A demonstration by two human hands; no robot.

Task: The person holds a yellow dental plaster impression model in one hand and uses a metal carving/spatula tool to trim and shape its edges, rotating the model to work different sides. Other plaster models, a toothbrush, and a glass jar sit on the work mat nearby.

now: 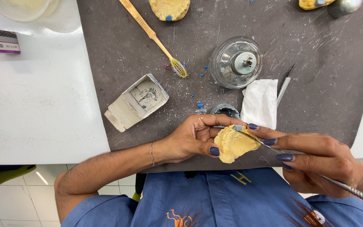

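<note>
While left fingers (pixel 209 141) clasp the yellow cast (pixel 232 145) — right fingers (pixel 274 141) pinch a metal tool (pixel 316 174).

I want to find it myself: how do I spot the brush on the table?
Look at the dark grey mat on the white table. Near its top middle, left of the round glass burner, lies the brush, slanting down to the right. It is the only long pale wooden stick, with yellowish bristles at its lower end.

Toothbrush (pixel 154 38) left of glass burner (pixel 236 62); tissue (pixel 259 103) below it, small box (pixel 137 102) further left, all on mat (pixel 316 75).
</note>
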